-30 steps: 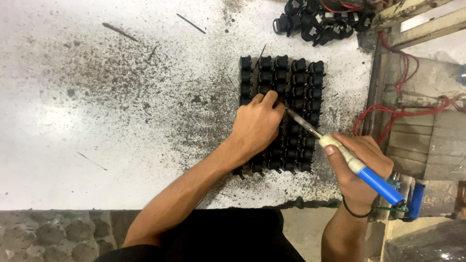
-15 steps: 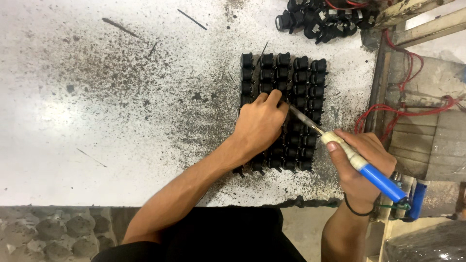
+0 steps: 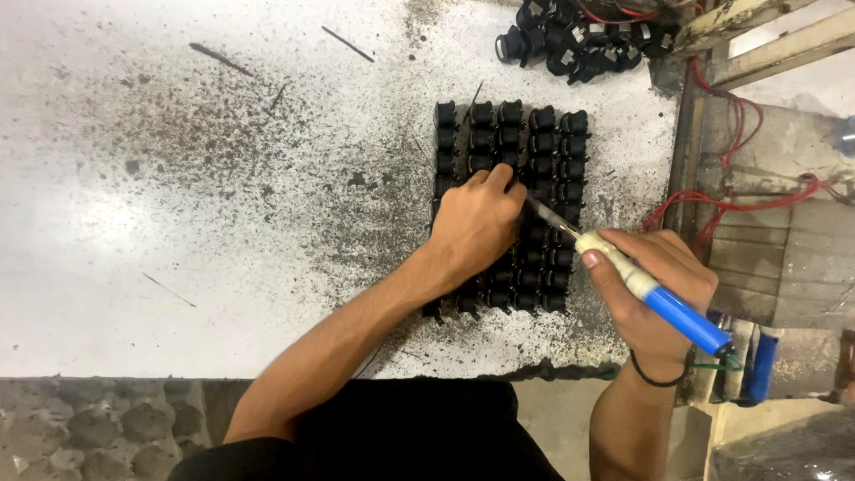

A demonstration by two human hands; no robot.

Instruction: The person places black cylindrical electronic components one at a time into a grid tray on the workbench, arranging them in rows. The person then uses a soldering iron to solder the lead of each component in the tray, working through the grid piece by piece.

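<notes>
Mid-grid: left hand (image 3: 476, 223) presses flat, fingers extended, on black parts (image 3: 534, 142); right hand (image 3: 655, 289) fingers closed around soldering iron (image 3: 637, 283), upper rows apparently pending.

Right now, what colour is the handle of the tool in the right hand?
Blue, with a cream collar near the metal tip; the tool handle shows clearly in the head view.

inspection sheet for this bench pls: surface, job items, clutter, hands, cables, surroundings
Surface: white worktop, heavily speckled with dark residue.
Job's things: black parts packed in a tight grid; blue-handled soldering iron, tip at the grid.
Clutter: loose pile of black parts at the far edge; thin dark slivers on the top.
Hands: left hand rests on the grid; right hand grips the iron.
Cables: red wires on the wooden frame.
Surroundings: wooden frame to the right; patterned floor below.
</notes>
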